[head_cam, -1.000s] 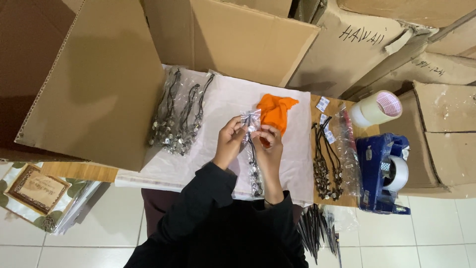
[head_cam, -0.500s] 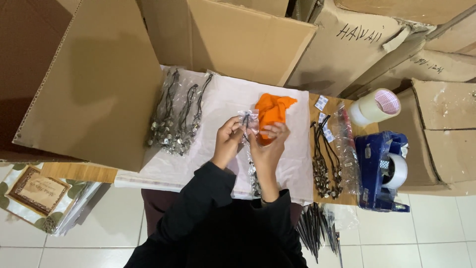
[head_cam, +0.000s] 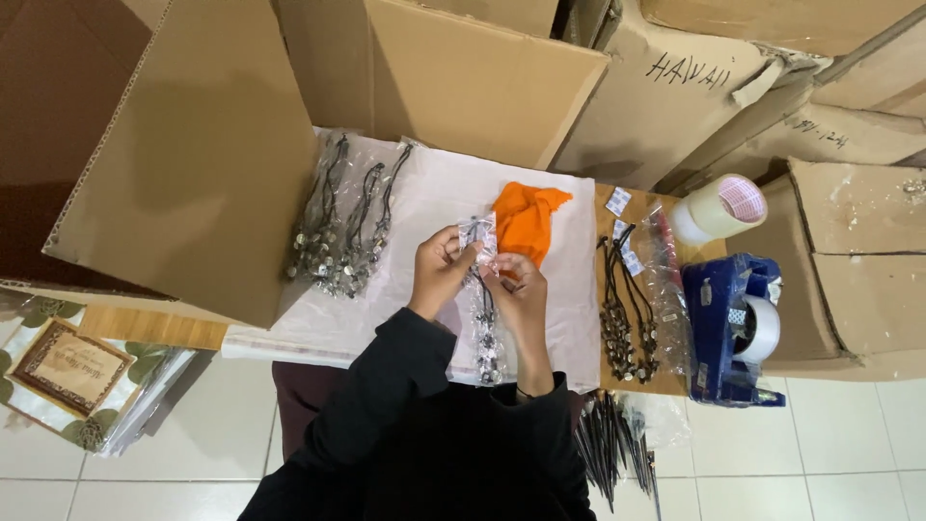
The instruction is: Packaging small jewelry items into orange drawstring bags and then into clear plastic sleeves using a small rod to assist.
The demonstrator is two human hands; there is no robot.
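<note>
Head view shows my left hand (head_cam: 439,270) and right hand (head_cam: 516,294) both pinching the top of a clear plastic sleeve (head_cam: 482,309) with a beaded necklace inside, held just above the white sheet (head_cam: 424,241) on the counter, near the orange cloth (head_cam: 526,220). To do this well, I judge that I should keep the sleeve's mouth taut between my fingertips so the cord lies straight and the beads hang toward me. Bagged necklaces (head_cam: 342,227) lie to the left, loose ones (head_cam: 627,309) and a tape dispenser (head_cam: 733,328) to the right.
</note>
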